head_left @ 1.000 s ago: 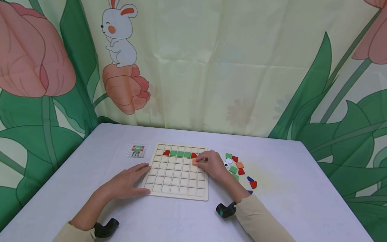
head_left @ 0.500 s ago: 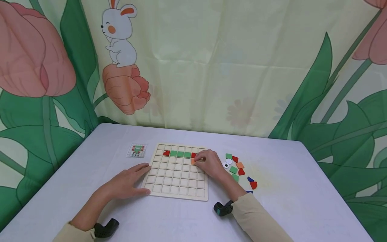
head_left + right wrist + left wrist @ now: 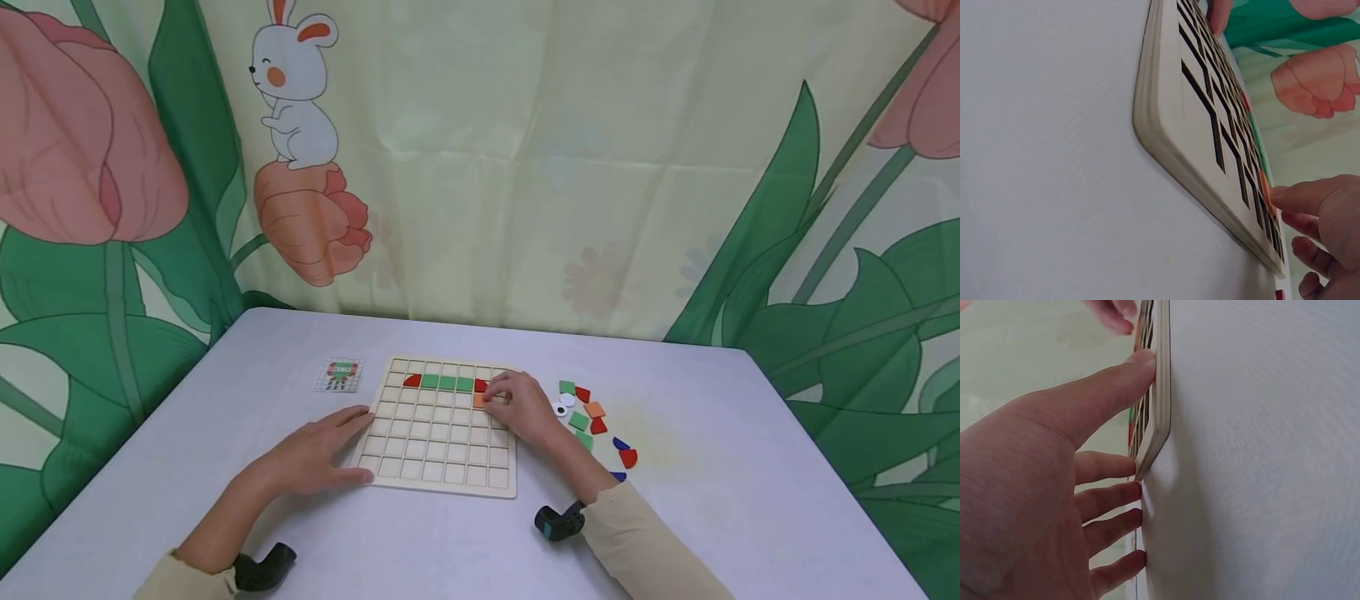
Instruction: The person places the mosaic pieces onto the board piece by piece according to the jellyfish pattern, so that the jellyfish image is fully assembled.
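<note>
A wooden grid board [image 3: 435,490] lies flat on the table. One row near its far side bears a red quarter-round tile [image 3: 412,381], several green square tiles [image 3: 447,383] and another red tile [image 3: 481,386]. My left hand [image 3: 318,454] rests at the board's left edge, fingers spread and thumb on the near corner, as the left wrist view shows. My right hand [image 3: 525,407] pinches an orange square tile [image 3: 478,401] with thumb and forefinger, in a cell just below the right red tile. From the right wrist side, the thumb tip touches this orange tile [image 3: 1265,187].
Right of the board lie loose tiles: green squares [image 3: 579,421], red pieces [image 3: 628,458], an orange square [image 3: 595,409], blue pieces [image 3: 621,443] and white rounds, one with a black dot [image 3: 560,410]. A small picture card [image 3: 341,375] lies beyond the left hand.
My right hand has shifted slightly left with the orange tile, which now sits more squarely under the red tile. The left hand and board stay put.
</note>
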Tool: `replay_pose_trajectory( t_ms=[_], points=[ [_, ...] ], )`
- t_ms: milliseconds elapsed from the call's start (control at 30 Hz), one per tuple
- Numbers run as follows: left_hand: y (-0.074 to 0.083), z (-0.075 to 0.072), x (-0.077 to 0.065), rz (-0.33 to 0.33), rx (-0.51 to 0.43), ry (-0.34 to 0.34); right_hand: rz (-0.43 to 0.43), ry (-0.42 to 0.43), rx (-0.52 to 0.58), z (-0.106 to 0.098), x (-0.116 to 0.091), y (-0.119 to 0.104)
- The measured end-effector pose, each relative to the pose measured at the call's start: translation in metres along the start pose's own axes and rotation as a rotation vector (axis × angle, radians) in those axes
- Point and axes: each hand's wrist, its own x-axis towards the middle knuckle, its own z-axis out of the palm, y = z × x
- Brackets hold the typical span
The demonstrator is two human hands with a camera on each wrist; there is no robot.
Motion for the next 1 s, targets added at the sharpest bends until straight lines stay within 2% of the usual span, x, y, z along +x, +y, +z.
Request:
replay_pose_trajectory(
  t_ms=[167,400,633,800,1000],
  points=[
    [0.000,0.001,0.000,-0.007,0.004,0.001,0.056,0.012,0.023,-0.007,-0.008,0.003],
    [0.000,0.000,-0.001,-0.005,0.009,0.002,0.049,0.047,-0.012,-0.021,-0.017,0.015],
    [-0.002,0.001,0.000,0.000,0.005,0.004,0.119,0.056,-0.033,-0.033,-0.025,0.029],
    [-0.001,0.001,0.000,0.001,-0.001,0.002,0.128,0.067,-0.052,-0.042,-0.032,0.040],
    [0.000,0.001,-0.001,0.000,-0.002,0.003,0.186,0.065,-0.037,-0.051,-0.038,0.047]
  ],
)
